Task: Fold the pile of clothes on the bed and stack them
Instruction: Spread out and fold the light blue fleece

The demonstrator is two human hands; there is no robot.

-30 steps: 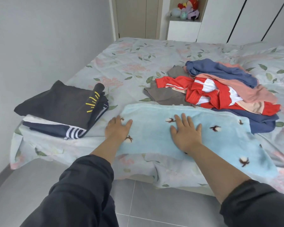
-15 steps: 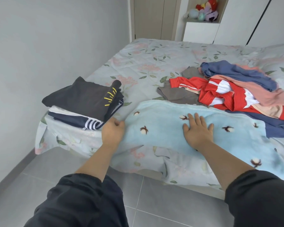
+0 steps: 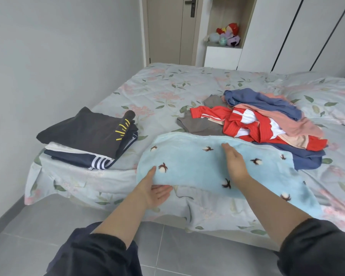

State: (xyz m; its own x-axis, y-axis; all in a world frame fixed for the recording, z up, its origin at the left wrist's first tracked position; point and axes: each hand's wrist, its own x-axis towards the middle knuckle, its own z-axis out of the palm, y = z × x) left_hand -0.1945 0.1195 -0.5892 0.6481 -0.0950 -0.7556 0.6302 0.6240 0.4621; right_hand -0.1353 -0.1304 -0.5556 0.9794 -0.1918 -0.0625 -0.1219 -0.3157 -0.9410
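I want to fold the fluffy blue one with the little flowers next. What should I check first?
1. Grip: ok. The left hand pinches the left end of the blue fleece garment, thumb on top, fingers underneath.
2. Fold line: ok. The right hand rests edge-on at mid-garment, fingers straight.
3. Free of the unfolded pile: cannot tell. The garment's far edge meets the pile.
4. Fully on the bed: not ok. The near edge hangs over the side.
5. Room on the folded stack: ok. Its dark top lies flat and bare.
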